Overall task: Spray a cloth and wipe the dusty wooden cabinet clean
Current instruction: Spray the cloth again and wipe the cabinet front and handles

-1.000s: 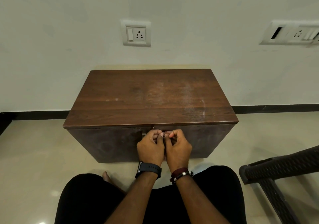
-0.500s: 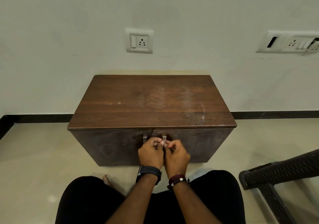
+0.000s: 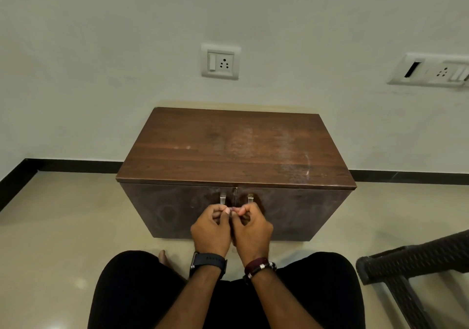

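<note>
A low dark wooden cabinet (image 3: 236,148) stands against the wall, its top marked with pale dust smears. Its two front doors are closed and meet in the middle, each with a metal handle. My left hand (image 3: 212,229) curls its fingers round the left door handle (image 3: 222,199). My right hand (image 3: 251,228) curls round the right door handle (image 3: 250,198). No cloth or spray bottle is in view.
I sit on the beige tiled floor with my knees in black trousers just before the cabinet. A dark woven chair (image 3: 416,265) stands at the lower right. Two wall sockets (image 3: 220,61) sit above the cabinet.
My view has tilted and drawn back a little, so the cabinet front and both handles show more. My hands have slid lower on the handles; the doors stay closed.
</note>
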